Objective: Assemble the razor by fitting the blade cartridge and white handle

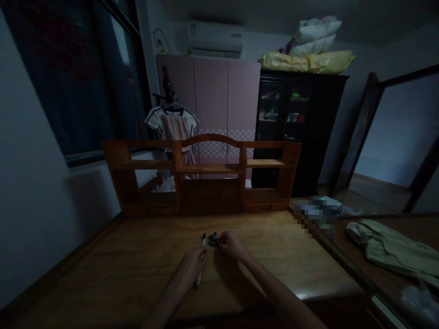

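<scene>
My left hand [192, 266] is closed around a slim, light-coloured tool [198, 277] with dark ends, which sticks out above and below the fingers over the wooden desk [137, 256]. Just to its right, my right hand [232, 245] pinches a small dark object [213, 238] whose exact kind is too dim to tell. The two hands are close together but apart. Part of the slim tool is hidden by the left fingers.
A wooden shelf unit [211, 169] stands along the desk's back edge. To the right, a green garment [394, 249] lies on a lower brown surface. A wall is close on the left. Wardrobes stand behind.
</scene>
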Tool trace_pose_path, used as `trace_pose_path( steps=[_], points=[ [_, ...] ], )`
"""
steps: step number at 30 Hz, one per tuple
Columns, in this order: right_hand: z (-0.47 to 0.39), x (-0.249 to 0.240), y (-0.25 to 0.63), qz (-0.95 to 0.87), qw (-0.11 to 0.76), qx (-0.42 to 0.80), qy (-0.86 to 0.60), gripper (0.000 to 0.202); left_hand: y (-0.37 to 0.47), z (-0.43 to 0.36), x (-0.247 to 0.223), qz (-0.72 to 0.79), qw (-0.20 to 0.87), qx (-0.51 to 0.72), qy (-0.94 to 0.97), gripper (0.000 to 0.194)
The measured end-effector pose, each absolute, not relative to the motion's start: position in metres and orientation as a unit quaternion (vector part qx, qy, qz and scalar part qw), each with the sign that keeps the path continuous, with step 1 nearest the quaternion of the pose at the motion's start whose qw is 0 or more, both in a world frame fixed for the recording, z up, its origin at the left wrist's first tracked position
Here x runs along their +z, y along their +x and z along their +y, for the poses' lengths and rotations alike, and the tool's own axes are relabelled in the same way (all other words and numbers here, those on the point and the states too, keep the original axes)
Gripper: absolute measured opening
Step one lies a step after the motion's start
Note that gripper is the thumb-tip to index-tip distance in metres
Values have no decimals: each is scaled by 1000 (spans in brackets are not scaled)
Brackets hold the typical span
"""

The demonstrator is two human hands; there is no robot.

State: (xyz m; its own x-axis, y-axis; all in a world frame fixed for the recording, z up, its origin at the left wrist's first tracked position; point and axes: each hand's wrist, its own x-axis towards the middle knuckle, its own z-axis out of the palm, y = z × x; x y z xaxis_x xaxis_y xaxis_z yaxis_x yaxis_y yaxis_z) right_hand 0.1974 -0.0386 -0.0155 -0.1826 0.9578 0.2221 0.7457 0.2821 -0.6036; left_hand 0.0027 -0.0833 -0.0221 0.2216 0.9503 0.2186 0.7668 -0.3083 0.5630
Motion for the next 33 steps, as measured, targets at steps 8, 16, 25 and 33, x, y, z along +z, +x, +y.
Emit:
trace_pose_path(
  steps=[8, 16, 25, 33],
  points=[
    [-39, -10, 202, -719, 339, 147, -589, 22, -26, -76, -12, 546, 166, 316, 758, 49],
    [-39, -13, 220, -716, 356, 134, -585, 32, -11, 17, -5, 538, 56, 359, 761, 14],
    [12, 5, 251, -684, 410, 48, -602, 38, -3, 34, -16, 534, 70, 405, 739, 19],
    [6, -11, 251, -678, 434, 100, -585, 45, 4, 26, -11, 530, 132, 460, 700, 27]
  ],
)
